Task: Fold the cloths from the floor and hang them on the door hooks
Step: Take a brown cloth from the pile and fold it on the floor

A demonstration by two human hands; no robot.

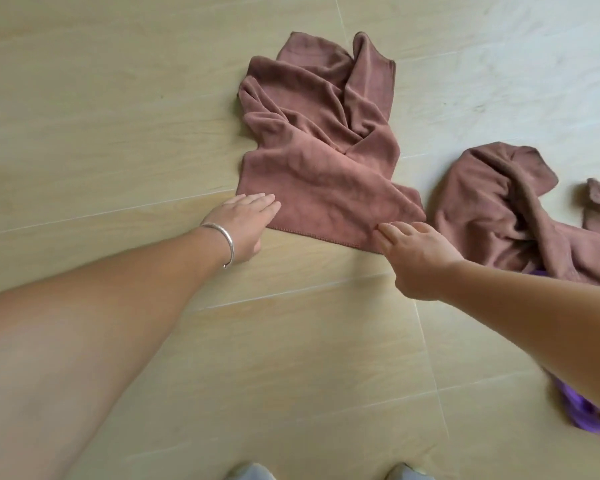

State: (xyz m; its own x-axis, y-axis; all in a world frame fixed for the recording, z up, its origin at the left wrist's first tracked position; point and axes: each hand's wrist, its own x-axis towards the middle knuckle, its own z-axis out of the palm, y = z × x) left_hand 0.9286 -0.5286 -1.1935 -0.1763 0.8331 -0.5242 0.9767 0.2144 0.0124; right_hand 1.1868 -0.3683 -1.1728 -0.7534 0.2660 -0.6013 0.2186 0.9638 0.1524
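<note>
We saw the cloth (321, 140) crumpled on the floor (118, 98); soft, light, floppy, best taken at its near corners; left hand (241, 225) flat and spread; right hand (416, 254) loosely spread, holding nothing.

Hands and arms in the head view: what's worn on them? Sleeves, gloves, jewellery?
Both forearms are bare, with no sleeves in view and no gloves. The left hand has a thin silver bangle at the wrist, a plain open-ended band. The right hand and its wrist carry nothing: no watch, ring or band visible. No markings seen on either arm.
</note>
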